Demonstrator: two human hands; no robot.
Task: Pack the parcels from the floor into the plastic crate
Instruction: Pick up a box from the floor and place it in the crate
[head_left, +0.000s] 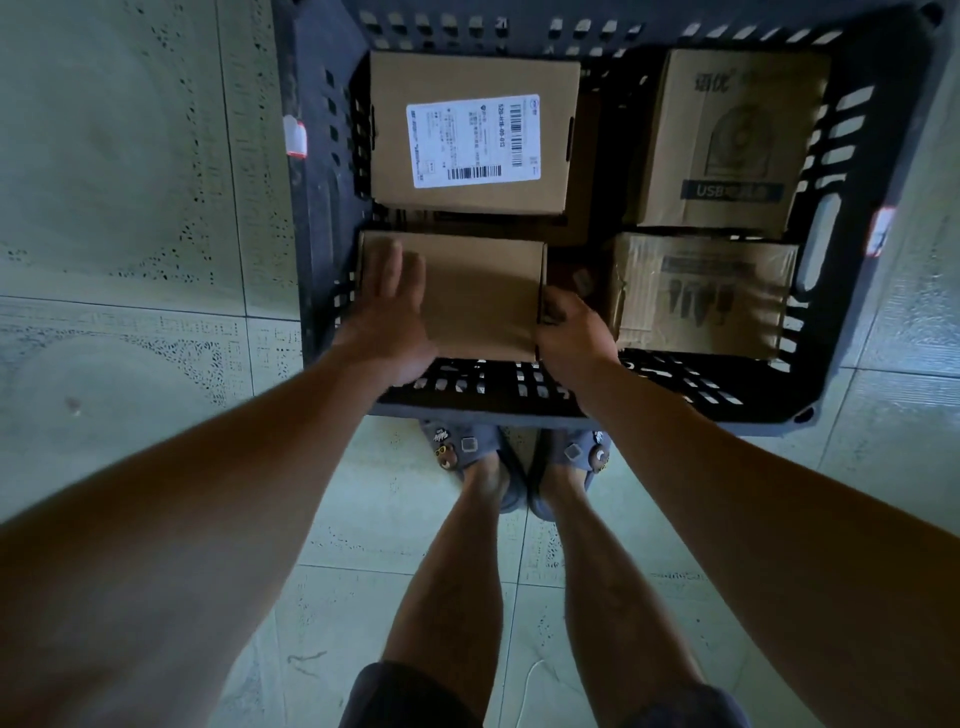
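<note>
A dark plastic crate (322, 197) stands on the tiled floor in front of my feet. In its near left corner lies a plain brown parcel (483, 296). My left hand (387, 317) lies flat on the parcel's left part with straight fingers. My right hand (571, 338) grips the parcel's right edge, fingers curled over its side. Behind it sits a parcel with a white shipping label (472, 135). On the right are a box printed with "USB" (727, 140) and a taped printed box (701, 296).
Pale green floor tiles (130, 260) surround the crate. My feet in grey slippers (467, 457) stand right against the crate's near wall. Small white-and-red tags stick to the crate's left rim (295, 136) and right rim (881, 231). A narrow gap separates the left and right parcels.
</note>
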